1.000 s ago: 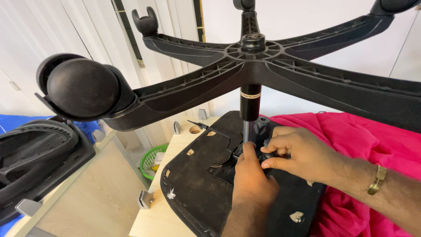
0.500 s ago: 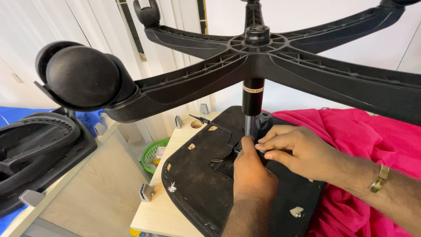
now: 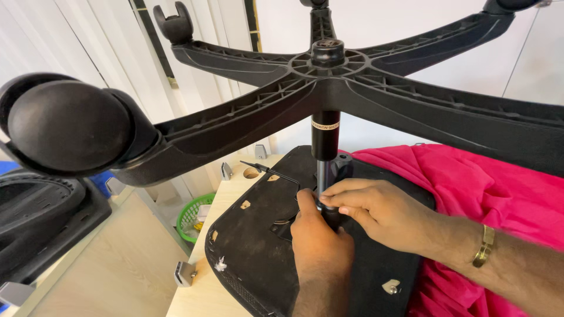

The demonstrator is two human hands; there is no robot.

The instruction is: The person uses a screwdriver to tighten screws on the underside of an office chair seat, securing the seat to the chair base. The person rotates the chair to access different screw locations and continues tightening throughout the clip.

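Upright, gas cylinder point(image 3: 325, 154) between left hand point(image 3: 318, 243), right hand point(image 3: 382, 212)

Wooden table point(image 3: 235, 202) under seat point(image 3: 258, 246), pink cloth point(image 3: 470, 182)

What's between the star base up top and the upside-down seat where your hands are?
In the head view, only the gas-lift column joins the star base to the seat underside; the left hand and right hand grip its lower end.

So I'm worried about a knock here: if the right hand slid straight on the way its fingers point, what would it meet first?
Probably the left hand, wrapped round the foot of the gas lift column; the right hand already touches or nearly touches it.
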